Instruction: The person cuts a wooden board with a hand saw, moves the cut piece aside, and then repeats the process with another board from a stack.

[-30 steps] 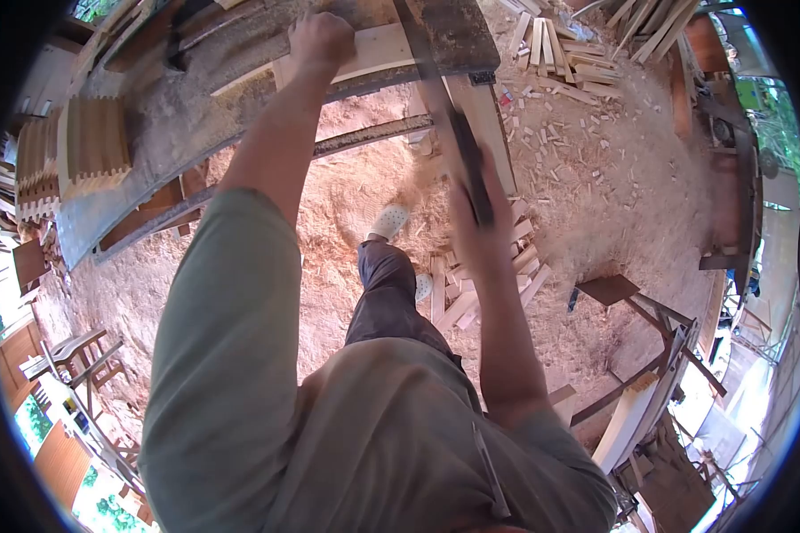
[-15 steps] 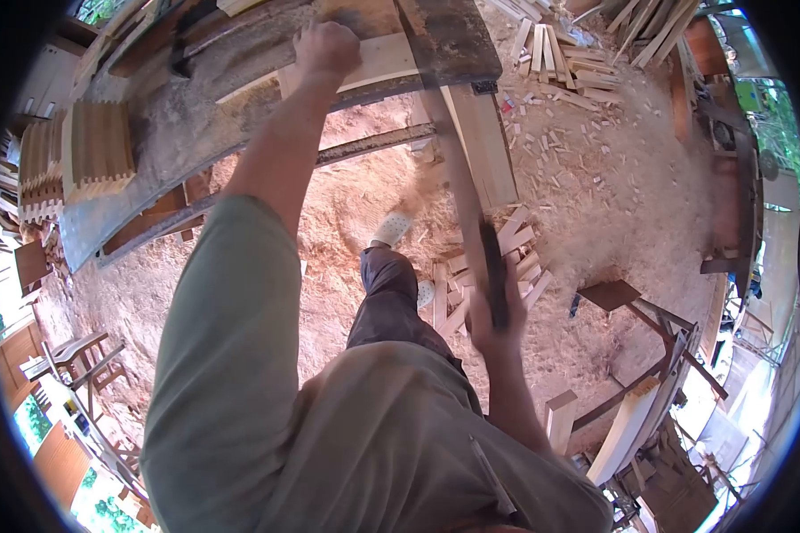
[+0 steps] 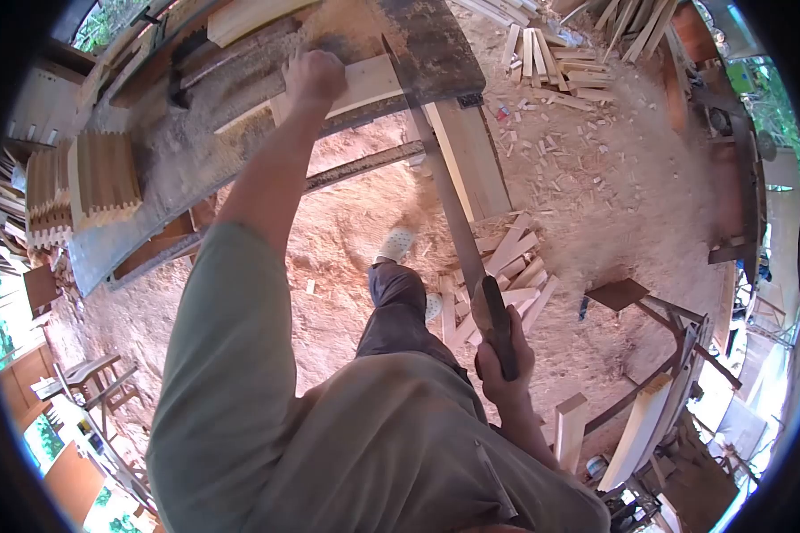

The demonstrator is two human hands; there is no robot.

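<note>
My left hand [image 3: 313,76] presses down on a pale wooden plank [image 3: 373,82] that lies across a dusty workbench [image 3: 196,133]. My right hand [image 3: 505,355] is shut on the dark handle of a long hand saw [image 3: 449,209]. The saw blade runs from the handle up to the plank's right part at the bench edge. My right arm is drawn back close to my body.
Sawdust covers the ground. Cut wood offcuts [image 3: 507,266] lie in a heap under the saw, and more pieces [image 3: 551,53] lie at the top right. Stacked notched boards [image 3: 93,173] sit on the bench's left end. My foot in a white shoe [image 3: 395,244] stands below the bench.
My right hand has pulled the saw back toward me, from near the bench to beside my chest. The left hand has stayed on the plank.
</note>
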